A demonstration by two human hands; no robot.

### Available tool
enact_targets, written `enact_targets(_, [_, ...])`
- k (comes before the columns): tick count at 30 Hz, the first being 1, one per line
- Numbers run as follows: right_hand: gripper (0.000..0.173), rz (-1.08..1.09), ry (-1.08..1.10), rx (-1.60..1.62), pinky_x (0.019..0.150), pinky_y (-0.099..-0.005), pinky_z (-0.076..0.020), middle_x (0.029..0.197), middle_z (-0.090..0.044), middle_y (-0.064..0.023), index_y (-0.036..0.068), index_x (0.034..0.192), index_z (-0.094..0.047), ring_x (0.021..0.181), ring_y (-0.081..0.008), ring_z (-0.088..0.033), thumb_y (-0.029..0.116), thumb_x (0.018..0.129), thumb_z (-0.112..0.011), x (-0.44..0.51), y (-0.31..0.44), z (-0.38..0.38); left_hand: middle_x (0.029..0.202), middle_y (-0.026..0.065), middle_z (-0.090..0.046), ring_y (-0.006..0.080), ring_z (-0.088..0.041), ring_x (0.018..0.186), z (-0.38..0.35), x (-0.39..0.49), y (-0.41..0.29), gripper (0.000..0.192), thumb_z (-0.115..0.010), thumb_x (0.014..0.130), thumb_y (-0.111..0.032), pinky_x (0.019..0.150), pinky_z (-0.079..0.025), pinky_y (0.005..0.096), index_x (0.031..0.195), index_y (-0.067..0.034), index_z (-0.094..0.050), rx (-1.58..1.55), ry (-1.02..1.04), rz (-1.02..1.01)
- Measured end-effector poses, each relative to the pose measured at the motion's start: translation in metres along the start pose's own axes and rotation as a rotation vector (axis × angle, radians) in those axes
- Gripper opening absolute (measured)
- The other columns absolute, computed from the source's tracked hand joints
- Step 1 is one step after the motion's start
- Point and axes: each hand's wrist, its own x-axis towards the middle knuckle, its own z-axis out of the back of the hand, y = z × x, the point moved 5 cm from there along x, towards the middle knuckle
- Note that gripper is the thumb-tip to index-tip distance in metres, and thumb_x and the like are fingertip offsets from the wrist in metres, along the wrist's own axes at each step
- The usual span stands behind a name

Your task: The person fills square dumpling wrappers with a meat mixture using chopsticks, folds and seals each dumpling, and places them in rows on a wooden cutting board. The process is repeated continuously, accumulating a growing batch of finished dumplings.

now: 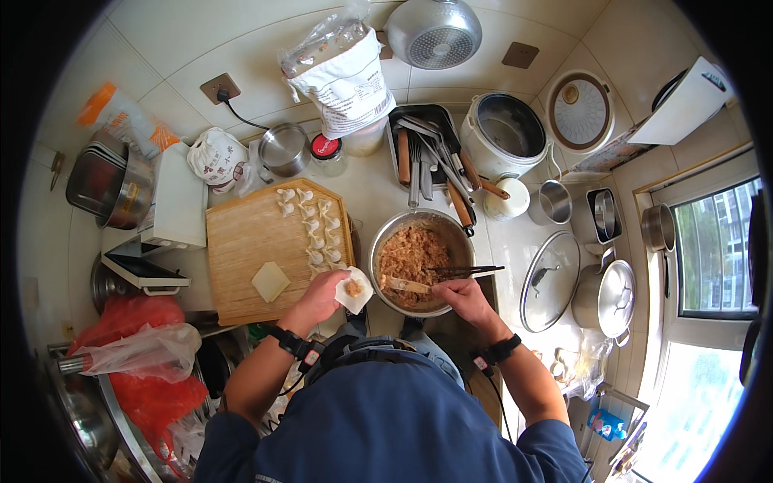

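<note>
A square dough wrapper (363,297) with a dab of meat filling (354,288) at its middle lies in my left hand (322,294), just left of the bowl. My right hand (464,298) grips a flat spreading stick (406,285) by its right end, and the other end reaches over the ground meat filling (416,247). That filling sits in a steel bowl (375,241). Dark chopsticks (477,269) rest across the bowl's right rim. Folded wontons (314,226) stand in rows on the right side of a wooden board (241,241), and stacked wrappers (271,282) lie near its front edge.
Behind the bowl, a black tray (395,113) holds several utensils. A rice cooker (506,134) stands to its right, a glass jar (328,158) with a red lid to its left. A glass lid (548,281) and a steel pot (604,299) are at right. Red plastic bags (139,338) hang at left.
</note>
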Motion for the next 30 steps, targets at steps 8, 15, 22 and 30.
enact_targets(8, [0.022, 0.483, -0.03, -0.388, 0.065, -0.0355, -0.0501, 0.078, -0.061, -0.0098, 0.004, 0.11, -0.076, 0.072, -0.0234, -0.061, 0.011, 0.089, -0.077, -0.017, 0.058, -0.012, 0.121, 0.0137, -0.068, 0.0264, -0.068, 0.109, -0.054, 0.0, -0.007, 0.032, -0.049, 0.105, -0.019, 0.096, -0.056, 0.0418, 0.127, 0.003, -0.06, -0.004, 0.239, 0.09])
enact_targets(15, [0.024, 0.486, -0.259, -0.814, 0.074, -0.0381, -0.0514, 0.088, -0.066, -0.0072, 0.008, 0.102, -0.078, 0.084, -0.0251, -0.064, 0.016, 0.08, -0.082, -0.028, 0.018, 0.023, 0.123, 0.0136, -0.068, 0.026, -0.068, 0.111, -0.07, -0.006, -0.027, 0.034, -0.05, 0.104, -0.02, 0.095, -0.057, 0.042, 0.129, 0.002, -0.059, -0.009, 0.174, 0.058])
enact_targets(22, [0.051, 0.859, -0.18, -0.898, 0.103, -0.0476, -0.042, 0.129, -0.06, -0.0088, 0.013, 0.122, -0.066, 0.118, -0.0287, -0.059, 0.021, 0.075, -0.084, -0.019, 0.099, -0.043, 0.125, 0.0135, -0.068, 0.0273, -0.068, 0.112, -0.089, 0.007, -0.025, 0.041, -0.043, 0.107, -0.028, 0.096, -0.057, 0.0434, 0.132, 0.001, -0.057, -0.073, 0.321, 0.088])
enact_targets(30, [0.013, 0.576, -0.237, -0.336, 0.09, -0.0391, -0.0518, 0.118, -0.069, -0.014, 0.005, 0.091, -0.07, 0.107, -0.0295, -0.066, 0.008, 0.083, -0.08, 0.019, 0.09, -0.051, 0.114, 0.0122, -0.07, 0.0227, -0.071, 0.1, -0.11, -0.011, -0.045, 0.035, -0.047, 0.107, -0.023, 0.09, -0.06, 0.0402, 0.124, 0.004, -0.061, 0.237, 0.296, -0.084])
